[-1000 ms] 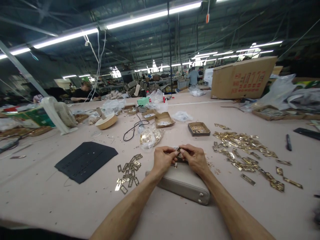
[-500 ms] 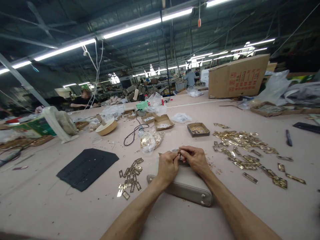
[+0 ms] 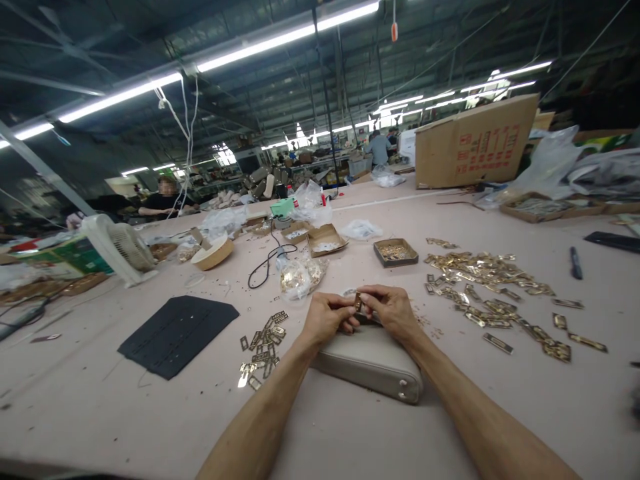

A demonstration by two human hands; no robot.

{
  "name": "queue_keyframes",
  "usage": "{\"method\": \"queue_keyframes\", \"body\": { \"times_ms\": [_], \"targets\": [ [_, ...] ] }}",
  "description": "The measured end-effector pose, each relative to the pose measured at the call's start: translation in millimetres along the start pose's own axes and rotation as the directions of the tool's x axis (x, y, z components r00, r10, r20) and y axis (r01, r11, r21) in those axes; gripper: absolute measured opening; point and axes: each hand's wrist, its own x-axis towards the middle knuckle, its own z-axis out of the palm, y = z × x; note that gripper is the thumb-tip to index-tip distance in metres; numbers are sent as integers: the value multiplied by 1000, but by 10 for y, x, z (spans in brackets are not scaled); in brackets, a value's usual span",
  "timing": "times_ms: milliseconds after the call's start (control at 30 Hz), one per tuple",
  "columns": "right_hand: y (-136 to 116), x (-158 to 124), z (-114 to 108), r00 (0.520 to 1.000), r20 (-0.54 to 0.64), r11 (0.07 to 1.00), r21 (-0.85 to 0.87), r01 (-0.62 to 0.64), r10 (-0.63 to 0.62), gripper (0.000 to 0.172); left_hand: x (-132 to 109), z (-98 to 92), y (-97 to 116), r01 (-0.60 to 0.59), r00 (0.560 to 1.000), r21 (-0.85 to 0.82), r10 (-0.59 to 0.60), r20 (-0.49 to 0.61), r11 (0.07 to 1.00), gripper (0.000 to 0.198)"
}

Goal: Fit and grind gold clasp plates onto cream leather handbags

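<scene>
Brass is the only clue to what sits between the two hands: a small brass piece (image 3: 358,303), mostly covered by fingers, so its shape is hard to make out. The left hand (image 3: 327,317) is curled, with thumb and forefinger pinched on the piece from one side. The right hand (image 3: 393,310) grips it from the other side, fingers drawn in just as narrowly. Both hands sit over the far edge of a beige bag (image 3: 373,363) that lies flat on the table (image 3: 100,413). The wrists hide that edge, and I cannot tell whether the piece touches the bag or is held just above it. Two small studs show at the bag's near right corner.

To the right of the hands, loose brass plates (image 3: 480,280) spread widely; the farther ones merge into a glinting heap where single shapes are lost. A smaller cluster of plates (image 3: 260,347) lies just beside the left forearm, near a black panel (image 3: 177,333). Beyond the hands, a clear plastic bag (image 3: 300,277) holds shiny parts too small to identify, and a small tray (image 3: 395,252) holds bits that are equally unclear. A black pen (image 3: 575,262) lies well apart to the right. At the right edge of the view, a blurred dark shape is cut off.
</scene>
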Motion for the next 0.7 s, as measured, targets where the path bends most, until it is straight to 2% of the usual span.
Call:
{"method": "queue_keyframes", "body": {
  "times_ms": [400, 567, 633, 700],
  "targets": [
    [-26, -11, 29, 999, 28, 998, 56, -41, 40, 37, 14, 0, -7, -38, 999, 10, 38, 8, 999, 38],
    [1, 5, 39, 999, 13, 997, 68, -42, 42, 37, -21, 65, -67, -64, 996, 66, 67, -53, 996, 25],
    [23, 11, 38, 999, -10, 997, 61, -39, 40, 38, -73, 119, -81, -154, 980, 216, 178, -94, 964, 16],
    [39, 11, 37, 999, -32, 999, 27, -26, 27, 36, -128, 175, -88, -282, 921, 498, 376, -99, 820, 9]
  ]
}}
